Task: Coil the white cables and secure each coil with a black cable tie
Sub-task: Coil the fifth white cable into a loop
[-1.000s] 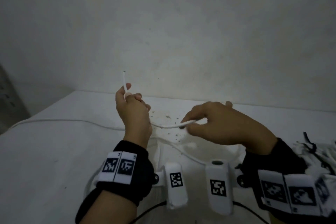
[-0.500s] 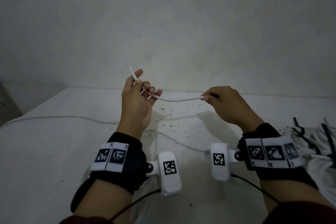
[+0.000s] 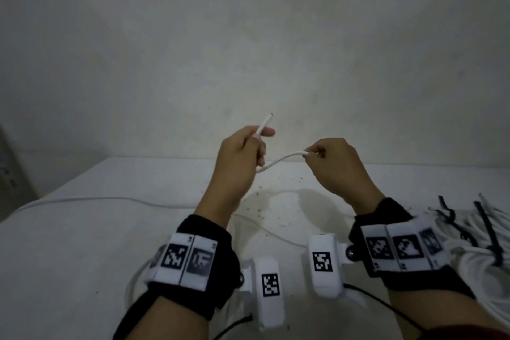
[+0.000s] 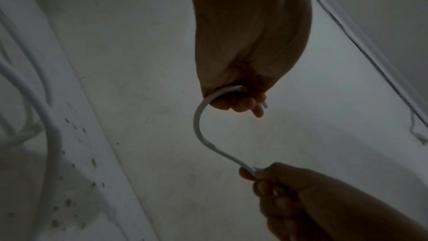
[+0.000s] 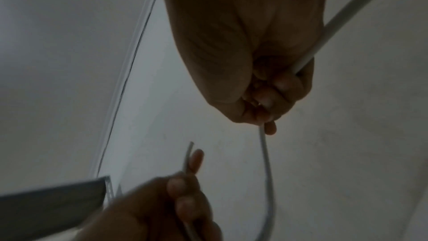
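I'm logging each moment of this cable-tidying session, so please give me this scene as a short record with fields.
surface: white table
held item: thin white cable, sagging span between both hands, lifted off the table
left hand: grips the cable, short free end poking up past the fingers
right hand: pinches the cable further along
cable slack: trails on the table towards the left edge
finished pile: white cable coils with black ties, at the right edge
coil progress: no full loop visible in the held cable yet
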